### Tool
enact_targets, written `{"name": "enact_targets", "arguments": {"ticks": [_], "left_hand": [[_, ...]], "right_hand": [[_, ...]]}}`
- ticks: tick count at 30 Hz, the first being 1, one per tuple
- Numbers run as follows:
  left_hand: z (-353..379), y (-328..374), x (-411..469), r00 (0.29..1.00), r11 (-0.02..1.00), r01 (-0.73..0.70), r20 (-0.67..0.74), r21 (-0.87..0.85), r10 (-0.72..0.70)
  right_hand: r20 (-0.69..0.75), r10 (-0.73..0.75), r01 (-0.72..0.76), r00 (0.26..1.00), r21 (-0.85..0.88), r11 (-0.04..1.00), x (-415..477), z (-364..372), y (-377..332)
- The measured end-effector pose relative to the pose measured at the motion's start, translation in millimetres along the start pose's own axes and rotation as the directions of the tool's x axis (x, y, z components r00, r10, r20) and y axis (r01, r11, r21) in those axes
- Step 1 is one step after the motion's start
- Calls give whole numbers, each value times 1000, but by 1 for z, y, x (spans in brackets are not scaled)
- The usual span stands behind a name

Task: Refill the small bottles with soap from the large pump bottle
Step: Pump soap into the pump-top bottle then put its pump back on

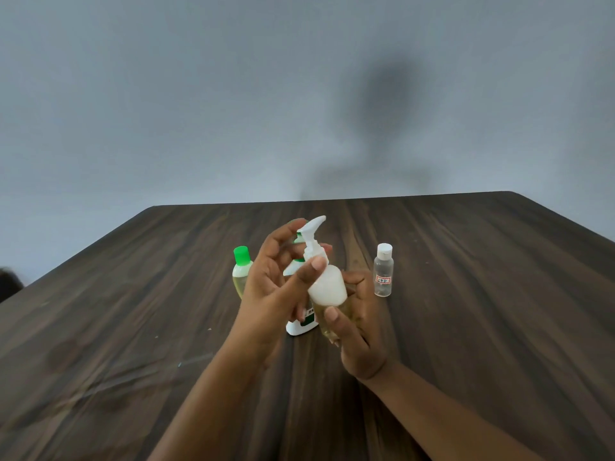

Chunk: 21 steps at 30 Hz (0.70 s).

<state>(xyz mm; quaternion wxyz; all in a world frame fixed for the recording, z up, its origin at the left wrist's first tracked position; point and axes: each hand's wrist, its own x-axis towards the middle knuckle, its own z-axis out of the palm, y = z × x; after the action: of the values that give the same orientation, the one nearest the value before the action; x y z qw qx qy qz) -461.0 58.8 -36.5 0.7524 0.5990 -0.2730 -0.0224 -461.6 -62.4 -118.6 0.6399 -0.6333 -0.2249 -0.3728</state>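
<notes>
I hold a clear pump bottle [327, 287] tilted above the table, with yellowish soap low in it and white foam above. My right hand [359, 341] grips its body from below. My left hand [266, 301] has thumb and fingers around the collar under the white pump head [312, 227]. A white bottle with a green label [298, 327] stands on the table right behind my hands, mostly hidden. At the left stands a small bottle with a green cap [241, 271], holding pale yellow liquid. A small clear bottle with a white cap [383, 274] stands at the right, apparently empty.
Everything rests on a dark wooden table [466, 294] whose far edge meets a plain grey wall. A dark object [8, 282] shows at the left edge of the view.
</notes>
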Motion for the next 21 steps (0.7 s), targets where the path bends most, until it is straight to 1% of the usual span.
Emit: {"name": "enact_targets", "arguments": {"ticks": [2,4,5,7,9,11,14,15,18,20,21], "left_hand": [[5,-5,1,993,1000,-10,-121,6,10],[5,-7,3,985,998,-24,-175,-52,14],[5,-7,3,988,997,-22,-152,-71,11],[2,-1,2,999,993,-7,-32,-114,3],[-1,5,0,997,997,-6,82,-76,12],[-5,7,0,994,999,-33,106,-31,36],[0,6,-2,998,998,-64,29,15,64],[3,4,-2,998,998,-64,-18,22,64],[11,-4,-2,987,998,-56,-153,-7,55],[13,-7,-2,984,996,-83,-164,-41,76],[13,-7,-2,986,992,-109,-133,-61,100]], "right_hand": [[3,-37,37,999,-65,997,0,0,0],[17,-62,63,998,-69,996,-1,1,-2],[18,-53,54,998,-48,997,-1,1,-4],[8,-45,45,999,10,999,-2,2,-5],[-3,-67,67,998,35,997,-2,3,-4],[-15,-74,75,997,3,997,-2,3,-4],[-27,-35,34,999,-39,999,-1,3,-6],[-24,-31,30,999,-54,998,-1,3,-7],[30,-64,66,998,-77,995,-2,3,-8],[45,-63,66,997,-49,997,-2,3,-10],[43,-65,67,997,-34,997,-2,3,-11]]}}
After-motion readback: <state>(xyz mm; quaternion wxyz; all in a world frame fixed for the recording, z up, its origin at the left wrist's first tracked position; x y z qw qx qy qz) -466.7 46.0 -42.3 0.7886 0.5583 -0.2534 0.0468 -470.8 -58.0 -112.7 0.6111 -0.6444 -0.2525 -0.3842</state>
